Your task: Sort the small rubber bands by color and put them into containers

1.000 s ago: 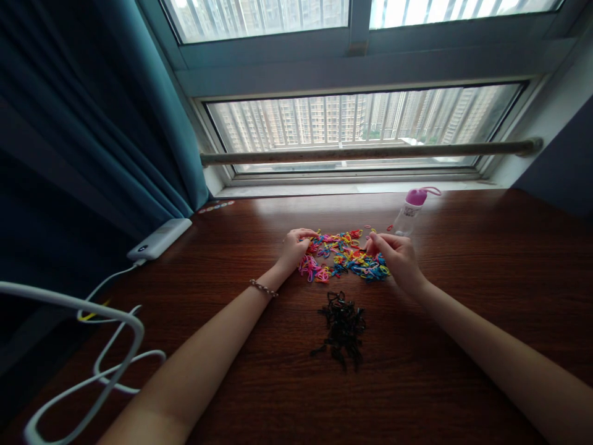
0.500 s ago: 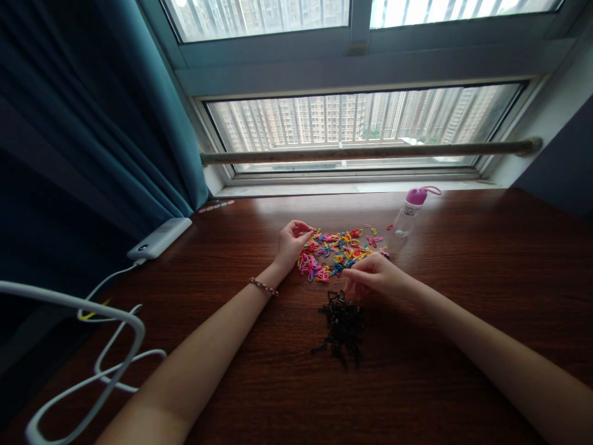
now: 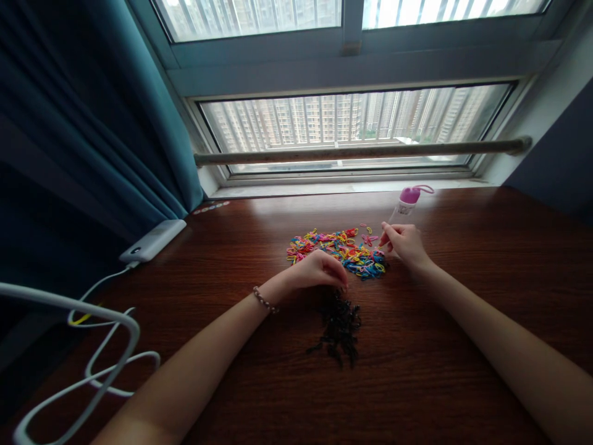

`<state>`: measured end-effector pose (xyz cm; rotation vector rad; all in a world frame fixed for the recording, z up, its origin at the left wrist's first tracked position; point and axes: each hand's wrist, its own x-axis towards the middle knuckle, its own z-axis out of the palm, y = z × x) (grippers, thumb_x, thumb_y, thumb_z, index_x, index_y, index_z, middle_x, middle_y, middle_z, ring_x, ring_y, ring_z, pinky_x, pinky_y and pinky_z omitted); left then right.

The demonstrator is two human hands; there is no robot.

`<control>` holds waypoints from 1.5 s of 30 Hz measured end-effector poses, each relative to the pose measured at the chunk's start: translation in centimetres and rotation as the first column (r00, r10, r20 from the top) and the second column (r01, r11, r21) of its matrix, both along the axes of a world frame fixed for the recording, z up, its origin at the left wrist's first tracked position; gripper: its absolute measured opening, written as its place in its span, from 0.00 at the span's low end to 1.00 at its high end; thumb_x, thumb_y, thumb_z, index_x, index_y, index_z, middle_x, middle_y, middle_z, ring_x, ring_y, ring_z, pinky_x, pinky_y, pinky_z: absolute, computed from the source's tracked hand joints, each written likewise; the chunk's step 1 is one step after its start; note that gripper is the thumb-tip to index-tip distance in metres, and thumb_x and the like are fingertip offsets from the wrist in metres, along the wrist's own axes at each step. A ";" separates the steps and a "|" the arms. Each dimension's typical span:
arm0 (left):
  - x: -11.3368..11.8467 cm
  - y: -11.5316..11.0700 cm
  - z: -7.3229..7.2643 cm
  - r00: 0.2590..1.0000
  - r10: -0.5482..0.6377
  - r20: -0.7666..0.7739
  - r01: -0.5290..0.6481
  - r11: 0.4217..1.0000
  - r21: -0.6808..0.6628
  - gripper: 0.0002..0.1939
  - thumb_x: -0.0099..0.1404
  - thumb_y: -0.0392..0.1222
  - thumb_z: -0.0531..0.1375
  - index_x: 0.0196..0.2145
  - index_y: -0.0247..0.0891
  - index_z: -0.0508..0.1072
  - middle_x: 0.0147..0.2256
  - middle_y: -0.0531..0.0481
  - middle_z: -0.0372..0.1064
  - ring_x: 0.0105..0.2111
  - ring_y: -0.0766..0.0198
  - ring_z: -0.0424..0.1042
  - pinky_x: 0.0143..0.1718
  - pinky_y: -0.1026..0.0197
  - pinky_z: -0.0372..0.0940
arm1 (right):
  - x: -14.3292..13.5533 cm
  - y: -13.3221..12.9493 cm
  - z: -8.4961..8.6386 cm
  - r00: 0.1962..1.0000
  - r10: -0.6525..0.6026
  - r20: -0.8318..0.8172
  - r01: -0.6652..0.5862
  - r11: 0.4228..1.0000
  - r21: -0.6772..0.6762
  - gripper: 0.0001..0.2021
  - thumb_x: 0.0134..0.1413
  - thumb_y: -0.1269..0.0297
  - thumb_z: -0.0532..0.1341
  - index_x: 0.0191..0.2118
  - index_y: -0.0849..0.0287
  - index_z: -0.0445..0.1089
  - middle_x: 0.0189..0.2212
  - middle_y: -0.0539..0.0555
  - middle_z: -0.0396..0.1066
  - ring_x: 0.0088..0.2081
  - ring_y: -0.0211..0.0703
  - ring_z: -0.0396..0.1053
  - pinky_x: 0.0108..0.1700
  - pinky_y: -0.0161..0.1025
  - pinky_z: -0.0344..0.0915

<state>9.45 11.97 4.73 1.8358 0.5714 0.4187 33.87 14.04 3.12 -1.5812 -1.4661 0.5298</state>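
Small looped rubber bands (image 3: 364, 266) in pink, yellow, blue and red lie in a loose heap on the brown wooden table. In front of them is a pile of black rubber bands (image 3: 341, 327). My left hand (image 3: 319, 271) reaches across the front of the coloured heap, its fingers closed in a pinch at the far edge of the black pile. At the right end of the coloured heap, my right hand (image 3: 404, 245) is also pinched, thumb against fingers. What either pinch holds is too small to make out.
A clear bottle with a pink lid (image 3: 409, 195) stands behind my right hand, partly hidden by it. To the left lie a white power bank (image 3: 152, 240) and a looping white cable (image 3: 134, 334). A blue curtain (image 3: 152, 123) hangs at the left, beside the window.
My left hand has come from the left end of the coloured heap to the black pile. My right hand has moved from near the black pile rightward and away, to the heap's right end.
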 end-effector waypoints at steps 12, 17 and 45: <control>0.4 -0.5 0.0 0.995 -0.073 -0.074 0.085 0.981 0.174 0.10 0.55 0.41 0.61 0.35 0.36 0.74 0.33 0.47 0.73 0.33 0.64 0.71 0.36 0.64 0.65 | 0.9 0.5 -0.1 0.989 0.128 0.075 -0.087 0.911 -0.402 0.10 0.36 0.61 0.65 0.25 0.63 0.70 0.19 0.54 0.73 0.17 0.38 0.67 0.17 0.31 0.60; 0.0 0.8 -0.6 0.977 0.197 -0.085 -0.123 0.839 0.530 0.07 0.58 0.39 0.57 0.33 0.37 0.74 0.34 0.47 0.70 0.37 0.63 0.68 0.41 0.62 0.62 | 0.9 0.5 0.3 0.957 0.202 0.208 -0.099 0.902 -0.420 0.08 0.26 0.69 0.68 0.21 0.61 0.70 0.14 0.50 0.70 0.16 0.37 0.66 0.16 0.30 0.58; -0.9 2.5 -1.3 0.809 0.552 0.203 -0.567 0.823 0.023 0.14 0.51 0.47 0.63 0.29 0.32 0.74 0.29 0.46 0.73 0.28 0.64 0.71 0.30 0.62 0.67 | 1.4 0.6 1.1 0.970 0.235 -0.067 -0.241 0.871 -0.428 0.05 0.31 0.72 0.67 0.23 0.63 0.73 0.17 0.52 0.72 0.21 0.38 0.68 0.20 0.31 0.63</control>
